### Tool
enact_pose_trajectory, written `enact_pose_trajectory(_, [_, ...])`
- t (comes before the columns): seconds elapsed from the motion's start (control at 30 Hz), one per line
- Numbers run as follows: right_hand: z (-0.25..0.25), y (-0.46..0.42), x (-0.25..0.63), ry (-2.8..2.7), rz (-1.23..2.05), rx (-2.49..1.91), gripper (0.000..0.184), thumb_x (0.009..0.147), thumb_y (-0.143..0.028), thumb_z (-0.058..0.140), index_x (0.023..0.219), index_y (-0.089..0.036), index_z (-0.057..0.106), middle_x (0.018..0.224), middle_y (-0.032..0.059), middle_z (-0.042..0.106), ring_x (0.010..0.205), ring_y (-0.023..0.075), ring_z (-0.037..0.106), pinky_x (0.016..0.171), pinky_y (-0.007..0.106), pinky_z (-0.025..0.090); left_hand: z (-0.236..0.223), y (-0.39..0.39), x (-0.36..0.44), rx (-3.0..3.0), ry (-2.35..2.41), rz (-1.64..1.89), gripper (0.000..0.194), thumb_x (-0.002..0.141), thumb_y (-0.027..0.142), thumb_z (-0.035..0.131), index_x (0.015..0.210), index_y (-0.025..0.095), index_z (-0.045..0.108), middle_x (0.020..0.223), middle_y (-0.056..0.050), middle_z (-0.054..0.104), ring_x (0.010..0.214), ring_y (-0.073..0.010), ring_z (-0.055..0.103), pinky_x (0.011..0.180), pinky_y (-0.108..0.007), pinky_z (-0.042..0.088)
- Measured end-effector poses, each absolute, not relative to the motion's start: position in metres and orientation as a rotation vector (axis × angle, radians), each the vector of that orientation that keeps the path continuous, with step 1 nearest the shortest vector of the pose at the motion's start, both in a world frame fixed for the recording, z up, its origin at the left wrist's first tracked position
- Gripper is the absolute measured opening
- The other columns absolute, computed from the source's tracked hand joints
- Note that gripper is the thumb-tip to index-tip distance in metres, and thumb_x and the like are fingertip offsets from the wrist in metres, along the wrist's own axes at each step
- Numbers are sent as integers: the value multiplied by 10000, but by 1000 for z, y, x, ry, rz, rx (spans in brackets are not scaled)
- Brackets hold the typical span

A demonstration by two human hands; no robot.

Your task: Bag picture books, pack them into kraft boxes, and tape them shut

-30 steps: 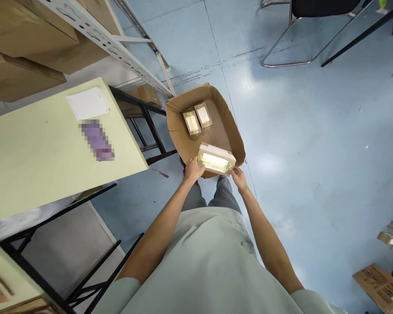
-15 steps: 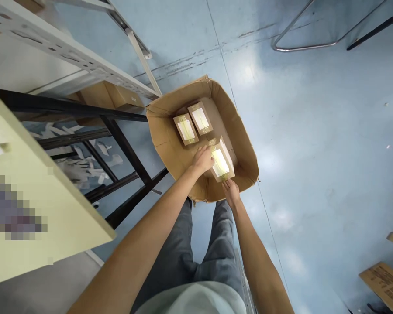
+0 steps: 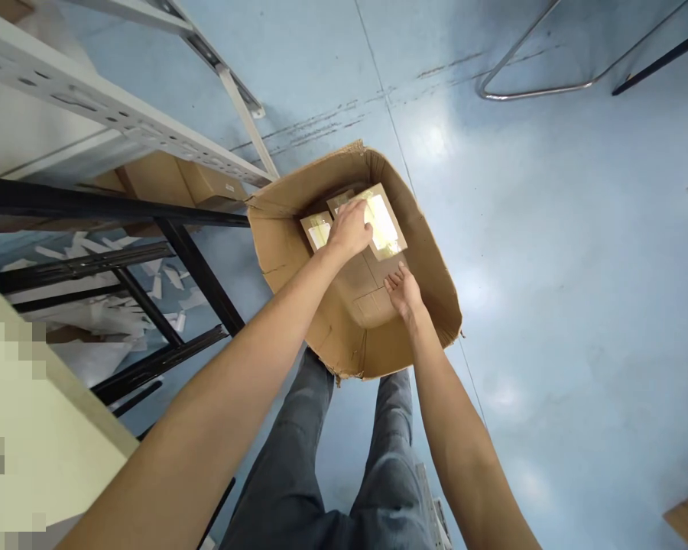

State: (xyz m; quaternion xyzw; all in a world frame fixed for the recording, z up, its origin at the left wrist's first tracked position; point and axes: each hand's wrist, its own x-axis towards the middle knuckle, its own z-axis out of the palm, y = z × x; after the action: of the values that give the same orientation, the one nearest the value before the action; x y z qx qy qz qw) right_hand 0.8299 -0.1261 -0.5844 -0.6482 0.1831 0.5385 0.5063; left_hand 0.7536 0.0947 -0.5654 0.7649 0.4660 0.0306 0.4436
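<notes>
A large open cardboard carton stands on the floor in front of my legs. Several small taped boxes with white labels are inside it. My left hand grips the left side of the nearest small cardboard box, its thumb by the label and its other fingers partly hidden. My right hand is just below that box's near edge, palm up, fingers apart and holding nothing. To the left sits another small box, partly behind my left hand. A further small box is mostly covered by the gripped one.
Left of the carton are a black metal frame and a grey perforated rack, with cardboard boxes under it. A pale tabletop juts in at lower left. White paper scraps litter the floor. A metal tube leg stands upper right.
The gripped box has moved away from me, toward the other small boxes, baring the carton's near floor. My right hand has come off the box's near end. The view has shifted slightly.
</notes>
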Motion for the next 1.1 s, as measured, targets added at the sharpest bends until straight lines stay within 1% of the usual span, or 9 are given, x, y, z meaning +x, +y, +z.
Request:
enact_pose_trajectory(0.1, [-550,-131,818,457,1362,-1622,364,1036,-525,669,1215,-213,730,1230,153,781,1367,256,698,1200,454,578,-516,74,743,1803,1286,-60,546,963,23,572,1505,60,623,1518,-201,664,1521,-351,539,1389,-527,299])
enact_pose_trajectory(0.17, [-516,-149,807,459,1390,-1602,292,1020,-500,684,1107,-229,753,1169,129,809,1310,245,727,1191,430,579,-477,42,730,1774,1303,-111,481,948,7,549,1412,28,672,1436,-236,716,1454,-361,595,1359,-547,348])
enact_pose_trajectory(0.27, [-458,-186,794,526,1454,-1536,224,1000,-450,711,985,-234,768,1095,118,838,1223,253,773,1150,419,598,-417,-19,706,1742,1323,-163,435,928,33,572,1325,101,735,1439,-234,731,1440,-404,627,1323,-569,415])
enact_pose_trajectory(0.37, [-401,-223,792,626,1542,-1489,171,1016,-373,709,945,-233,776,1072,122,850,1154,239,804,1105,384,615,-360,-80,682,1701,1348,-192,342,916,109,637,1221,174,779,1336,-213,783,1352,-427,707,1236,-593,519])
enact_pose_trajectory(0.53, [-316,-262,810,582,1683,-1410,164,1060,-323,685,1018,-201,786,1085,123,862,1012,194,830,1023,328,632,-286,-166,645,1447,1447,-195,347,880,170,665,1205,197,782,1367,-178,797,1411,-355,708,1280,-524,498])
enact_pose_trajectory(0.63, [-273,-268,824,488,1750,-1378,165,1075,-312,682,1051,-184,783,1106,125,864,965,167,831,980,288,627,-248,-202,631,1356,1505,-86,349,877,210,661,1201,231,787,1384,-138,805,1398,-327,722,1256,-510,530])
enact_pose_trajectory(0.77, [-224,-262,840,354,1806,-1380,145,1077,-288,685,1049,-180,777,1112,126,867,926,161,828,936,279,629,-196,-227,624,1304,1550,126,333,897,250,656,1200,255,793,1347,-108,826,1356,-296,752,1235,-483,563])
enact_pose_trajectory(0.93, [-163,-256,838,166,1796,-1395,138,1075,-261,683,1044,-172,784,1141,143,866,930,161,830,934,263,621,-138,-236,611,1258,1493,366,319,926,327,679,1206,229,798,1341,-126,828,1322,-305,770,1223,-506,577])
enact_pose_trajectory(1.1, [-110,-270,792,-24,1807,-1389,169,1080,-281,673,1035,-175,796,1136,140,874,951,162,833,953,255,616,-97,-252,563,1234,1428,591,350,952,390,673,1221,201,794,1341,-146,824,1330,-307,765,1244,-498,555])
